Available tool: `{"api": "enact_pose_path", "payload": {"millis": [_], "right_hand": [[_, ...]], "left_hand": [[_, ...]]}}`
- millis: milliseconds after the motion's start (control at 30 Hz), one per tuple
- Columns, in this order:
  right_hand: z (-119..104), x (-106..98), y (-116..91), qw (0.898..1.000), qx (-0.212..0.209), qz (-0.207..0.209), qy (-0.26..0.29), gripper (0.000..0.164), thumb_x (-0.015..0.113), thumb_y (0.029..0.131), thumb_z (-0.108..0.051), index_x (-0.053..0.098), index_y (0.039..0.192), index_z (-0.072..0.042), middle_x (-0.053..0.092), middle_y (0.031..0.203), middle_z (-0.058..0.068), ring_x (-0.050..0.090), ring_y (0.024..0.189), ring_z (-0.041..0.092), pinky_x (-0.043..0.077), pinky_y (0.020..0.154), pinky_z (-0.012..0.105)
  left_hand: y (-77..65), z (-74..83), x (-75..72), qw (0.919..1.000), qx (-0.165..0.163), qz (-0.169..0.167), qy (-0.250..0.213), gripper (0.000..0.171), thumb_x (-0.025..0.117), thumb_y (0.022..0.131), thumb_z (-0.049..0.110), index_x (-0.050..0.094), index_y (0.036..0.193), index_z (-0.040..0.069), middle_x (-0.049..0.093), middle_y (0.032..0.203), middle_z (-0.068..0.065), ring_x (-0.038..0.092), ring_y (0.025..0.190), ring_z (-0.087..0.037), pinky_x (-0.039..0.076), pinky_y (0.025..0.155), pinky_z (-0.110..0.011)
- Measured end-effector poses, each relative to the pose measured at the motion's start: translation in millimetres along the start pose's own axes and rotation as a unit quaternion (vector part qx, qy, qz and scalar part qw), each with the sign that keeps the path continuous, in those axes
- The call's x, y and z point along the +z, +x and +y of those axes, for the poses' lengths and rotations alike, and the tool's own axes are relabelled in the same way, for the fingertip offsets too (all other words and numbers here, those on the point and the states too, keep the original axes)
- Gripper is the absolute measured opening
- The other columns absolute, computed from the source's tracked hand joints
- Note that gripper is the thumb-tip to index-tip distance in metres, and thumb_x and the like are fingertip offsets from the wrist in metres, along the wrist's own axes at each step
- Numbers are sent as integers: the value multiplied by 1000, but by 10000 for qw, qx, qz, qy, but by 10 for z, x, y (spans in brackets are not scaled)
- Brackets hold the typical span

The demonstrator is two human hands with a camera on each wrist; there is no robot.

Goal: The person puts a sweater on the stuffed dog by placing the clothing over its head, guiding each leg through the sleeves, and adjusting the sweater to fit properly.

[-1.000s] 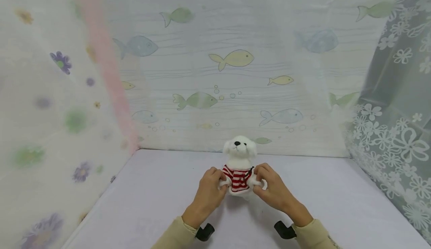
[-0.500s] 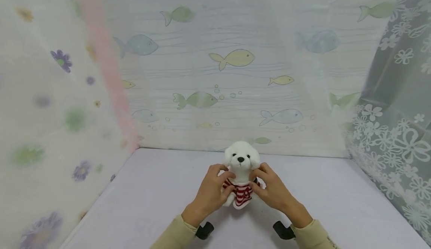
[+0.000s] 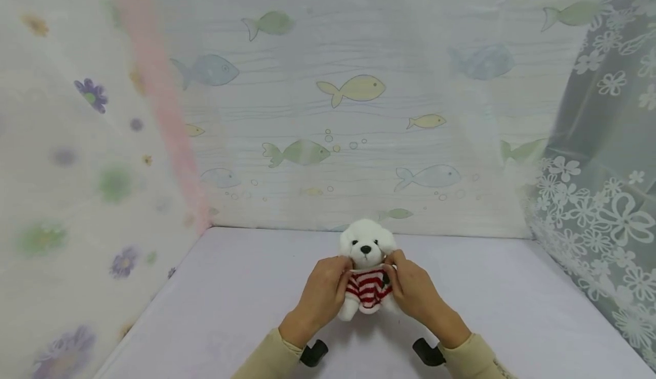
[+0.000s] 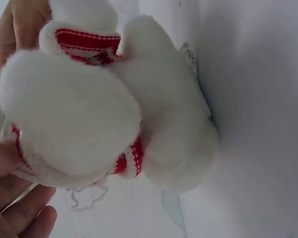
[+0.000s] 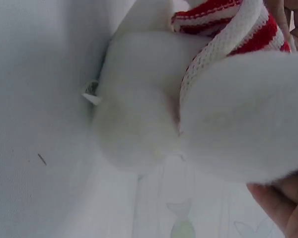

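Observation:
A white plush dog (image 3: pixel 365 230) with a black nose sits upright on the table, facing me, in a red-and-white striped knitted sweater (image 3: pixel 368 287). My left hand (image 3: pixel 324 288) pinches the sweater's upper edge near the neck, on the left side. On the other side, my right hand (image 3: pixel 417 287) grips the same edge just under the dog's ear. A rounded white limb (image 4: pixel 69 114) pokes out of the knit in the left wrist view. The right wrist view shows another white limb (image 5: pixel 243 119), with fingertips (image 5: pixel 270 198) behind it. Both hands partly cover the sweater's shoulders.
The table (image 3: pixel 246 288) has a white cover. A fish-print curtain (image 3: pixel 307 111) hangs behind, a flower-print sheet (image 3: pixel 92 185) on the left and a lacy one (image 3: pixel 605 208) on the right. Black wrist-worn devices (image 3: pixel 314 353) sit beneath the sleeves.
The dog has tipped from leaning back to facing forward and come nearer. My hands have moved from its limbs at the sweater's sides up to the neckline, now drawn closer together.

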State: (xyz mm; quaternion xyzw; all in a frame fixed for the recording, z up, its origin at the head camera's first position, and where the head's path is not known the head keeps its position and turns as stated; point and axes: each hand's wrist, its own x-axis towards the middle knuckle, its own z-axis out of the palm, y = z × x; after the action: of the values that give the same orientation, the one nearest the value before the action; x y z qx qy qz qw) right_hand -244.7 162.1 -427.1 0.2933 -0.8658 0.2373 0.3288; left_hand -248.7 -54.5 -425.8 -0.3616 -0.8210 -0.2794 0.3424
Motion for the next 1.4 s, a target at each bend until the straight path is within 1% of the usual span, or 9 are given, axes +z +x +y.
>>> {"api": "enact_pose_path", "payload": {"millis": [200,300,467,567,733,833,1033,1200,1400], "right_hand": [[32,-45,-8,9972,-37,-243,709,19,66,87,-4,57,101,-13,60,101,-6,60,98,10,51,78,37],[55,-55,-4,9959,-179,-267,849,18,66,86,-1,58,98,-12,59,97,-7,58,92,8,51,75,35],[61,-17,-5,9979,-391,-47,516,18,63,87,4,53,95,-8,54,81,-7,48,69,2,44,59,21],[36,-7,-3,9987,-203,22,461,19,61,88,4,49,93,-9,46,72,-9,42,62,3,39,54,19],[28,9,9,9981,107,316,519,11,59,91,-2,51,93,-9,56,83,-3,57,74,10,49,62,28],[28,12,13,9950,99,601,791,10,61,89,-3,54,92,-8,56,87,-2,58,79,11,51,66,27],[-32,-32,12,9910,-415,522,1163,19,58,77,3,57,87,-13,55,90,-7,53,82,7,44,71,21],[-89,-36,15,9935,-778,150,822,15,68,72,-12,59,81,-19,57,106,-1,54,104,18,45,83,36],[-86,-16,0,9946,-815,-319,564,19,76,71,-16,58,79,-20,57,120,4,48,124,30,46,92,47]], "left_hand": [[-22,-20,0,9995,-222,-154,-160,23,73,81,3,62,98,12,61,96,2,57,90,-13,47,80,-33],[-20,-30,5,9998,-106,-90,-146,21,72,80,0,62,93,13,61,92,3,57,87,-13,47,78,-33],[-4,-27,9,9996,-33,-7,-277,17,60,88,-4,57,87,12,59,80,4,55,76,-10,47,70,-28],[-1,-15,11,9995,-137,23,-277,13,57,92,-1,54,89,11,57,79,4,54,74,-10,46,67,-28],[-14,2,31,9982,-313,449,-253,17,66,87,0,55,97,9,58,90,-1,58,83,-17,49,70,-32],[-18,22,31,9970,-181,575,-480,21,67,84,-4,56,97,9,55,92,-1,57,84,-15,49,70,-26],[-8,85,-5,9967,-52,-16,-816,17,64,87,9,57,103,11,57,102,2,57,96,-10,49,80,-23],[-19,104,-33,9958,-230,-600,-658,21,71,79,19,60,97,16,54,122,-2,52,116,-17,47,90,-34],[-29,95,-34,9970,-38,-736,-242,17,75,76,11,61,85,16,50,132,-14,52,117,-28,47,93,-40]]}}
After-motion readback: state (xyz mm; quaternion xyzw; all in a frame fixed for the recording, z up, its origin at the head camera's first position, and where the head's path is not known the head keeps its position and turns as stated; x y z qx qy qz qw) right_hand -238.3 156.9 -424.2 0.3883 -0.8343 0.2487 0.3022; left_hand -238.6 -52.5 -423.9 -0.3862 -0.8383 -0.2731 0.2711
